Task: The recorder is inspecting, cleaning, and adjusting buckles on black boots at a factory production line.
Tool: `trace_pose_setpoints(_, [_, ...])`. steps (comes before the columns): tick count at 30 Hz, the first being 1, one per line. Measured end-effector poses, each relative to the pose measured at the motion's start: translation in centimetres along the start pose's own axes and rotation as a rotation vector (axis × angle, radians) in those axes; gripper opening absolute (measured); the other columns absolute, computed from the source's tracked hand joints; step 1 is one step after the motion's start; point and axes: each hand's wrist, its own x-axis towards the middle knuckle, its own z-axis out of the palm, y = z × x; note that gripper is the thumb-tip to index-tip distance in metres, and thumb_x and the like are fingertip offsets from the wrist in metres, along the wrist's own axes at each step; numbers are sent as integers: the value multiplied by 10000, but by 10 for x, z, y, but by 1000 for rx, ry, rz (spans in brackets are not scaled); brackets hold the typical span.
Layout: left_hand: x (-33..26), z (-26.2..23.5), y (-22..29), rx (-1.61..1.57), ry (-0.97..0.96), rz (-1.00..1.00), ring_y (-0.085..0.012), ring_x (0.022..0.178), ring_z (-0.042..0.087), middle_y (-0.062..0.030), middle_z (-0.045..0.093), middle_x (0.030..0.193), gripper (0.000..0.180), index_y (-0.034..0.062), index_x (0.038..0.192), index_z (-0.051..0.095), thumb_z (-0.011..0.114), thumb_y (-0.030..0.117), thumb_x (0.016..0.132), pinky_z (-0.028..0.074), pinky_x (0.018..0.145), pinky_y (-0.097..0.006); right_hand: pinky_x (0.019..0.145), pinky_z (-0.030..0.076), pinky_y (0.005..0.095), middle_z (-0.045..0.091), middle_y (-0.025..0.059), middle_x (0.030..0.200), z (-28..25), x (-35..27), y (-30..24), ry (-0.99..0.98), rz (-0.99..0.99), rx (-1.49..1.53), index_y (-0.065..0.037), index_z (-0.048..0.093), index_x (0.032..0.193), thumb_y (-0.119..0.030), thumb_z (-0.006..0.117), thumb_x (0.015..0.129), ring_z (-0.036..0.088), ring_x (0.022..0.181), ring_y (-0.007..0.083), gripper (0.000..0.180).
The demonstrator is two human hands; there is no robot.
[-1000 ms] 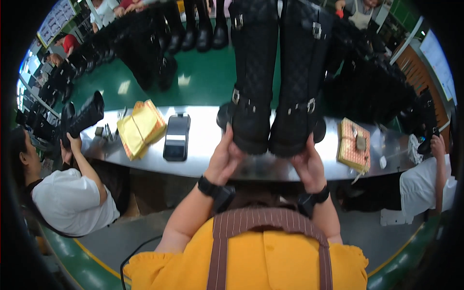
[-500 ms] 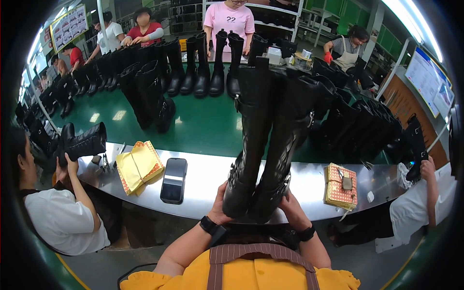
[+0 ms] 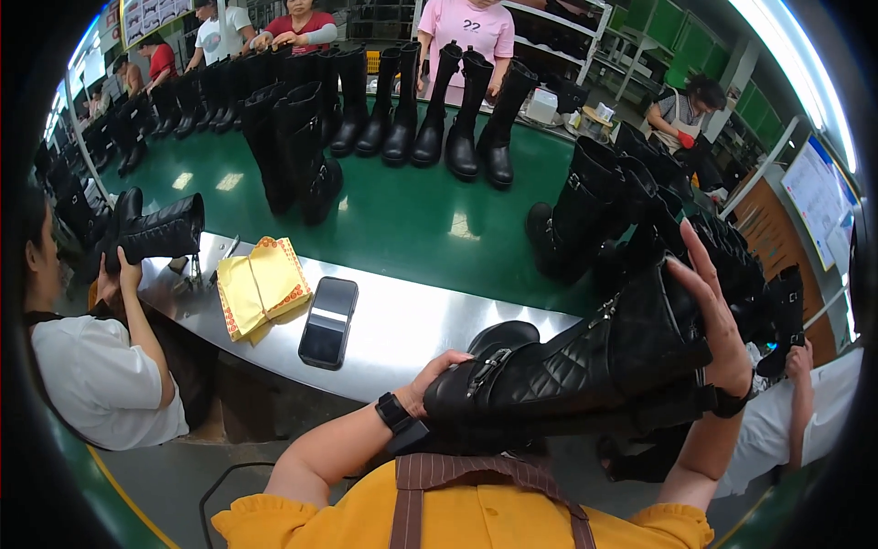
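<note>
I hold a pair of tall black boots (image 3: 572,366) tipped sideways in front of me, above the bench's metal edge. The nearer boot has a quilted shaft, straps and silver buckles; most of the other is hidden behind it. My left hand (image 3: 437,377) grips the foot end, its thumb on top and the remaining fingers out of sight. At the opposite end, my right hand (image 3: 722,320) bears against the shaft tops, one finger bent over the rim and others stretched upward.
A black phone (image 3: 329,322) and a tied yellow paper bundle (image 3: 262,291) lie on the metal strip (image 3: 389,334). Black boots (image 3: 462,119) line the green bench top (image 3: 439,206), with more at right. A co-worker (image 3: 110,366) at left holds a boot; another person (image 3: 791,430) stands close at right.
The boots have swung from upright to lying sideways, their tops now to the right. My right hand has moved from the foot end up to the shaft tops; my left stays near the feet.
</note>
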Motion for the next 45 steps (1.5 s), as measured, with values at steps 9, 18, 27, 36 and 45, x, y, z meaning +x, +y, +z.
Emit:
trace_pose_setpoints(9, [1,-19,5,-138,-111,-168,-262,987,672,-204,652,1118,403,-66,1229,530,385,171,937,541,926,-382,847,431,290,645,123,1100,-10,52,-34,-69,184,315,-28,612,1112,-106,815,567,585,920,190,587])
trace_pose_setpoints(18, [-1,8,27,-105,-172,-68,-241,1226,530,-167,515,1352,652,23,1411,379,343,520,990,368,1093,-439,732,492,238,678,53,875,-12,91,-43,-43,88,230,22,652,986,-30,784,653,624,781,84,363])
trace_pose_setpoints(27, [-1,4,96,233,137,350,-306,966,626,-257,596,1159,565,33,1371,418,337,426,974,501,829,-362,786,539,263,678,90,1034,-125,162,74,642,424,480,11,594,1199,-173,684,863,676,869,145,394])
trace_pose_setpoints(36, [3,-14,97,239,401,442,-193,795,592,-145,642,897,403,-4,1193,524,390,289,952,474,742,-311,542,493,284,665,49,751,-92,296,258,863,523,290,-20,679,875,-322,849,679,629,592,144,398])
trace_pose_setpoints(45, [3,-14,107,154,401,416,-235,800,589,-149,625,878,358,-12,1154,500,446,259,928,481,758,-349,802,516,360,694,151,962,27,356,383,903,1181,-183,20,709,906,-448,815,678,675,838,250,531])
